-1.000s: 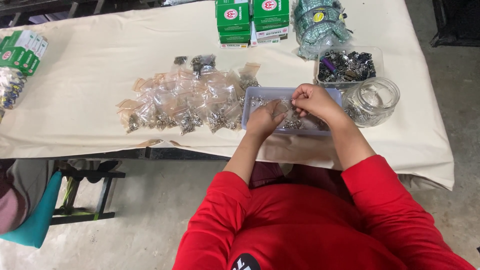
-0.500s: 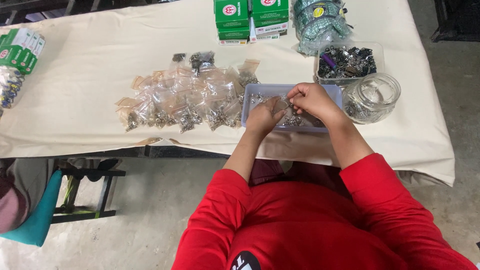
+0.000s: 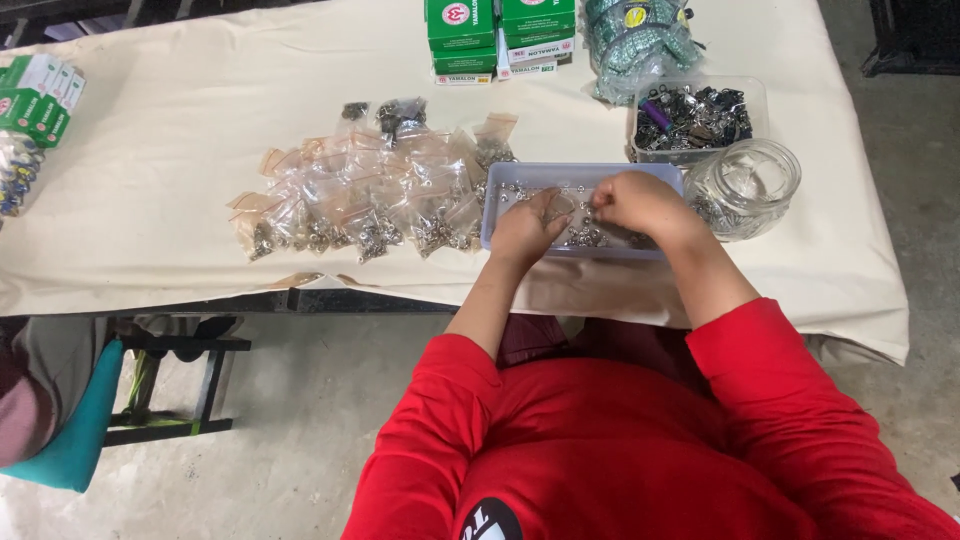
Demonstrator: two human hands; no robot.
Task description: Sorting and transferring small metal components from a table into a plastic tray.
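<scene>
Over the shallow grey tray (image 3: 500, 205), both hands meet, left hand (image 3: 527, 225) and right hand (image 3: 637, 205) fingers pinched on small metal pieces (image 3: 583, 238) directly beneath.

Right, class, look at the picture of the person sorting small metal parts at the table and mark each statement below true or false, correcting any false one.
1. Both hands, the left hand and the right hand, are over the shallow tray. True.
2. The glass jar stands left of the tray. False: it stands to the right.
3. The small clear bags lie left of the tray. True.
4. The green boxes are stacked on the floor. False: they sit on the table.
5. The person wears a blue top. False: the sleeves are red.
</scene>
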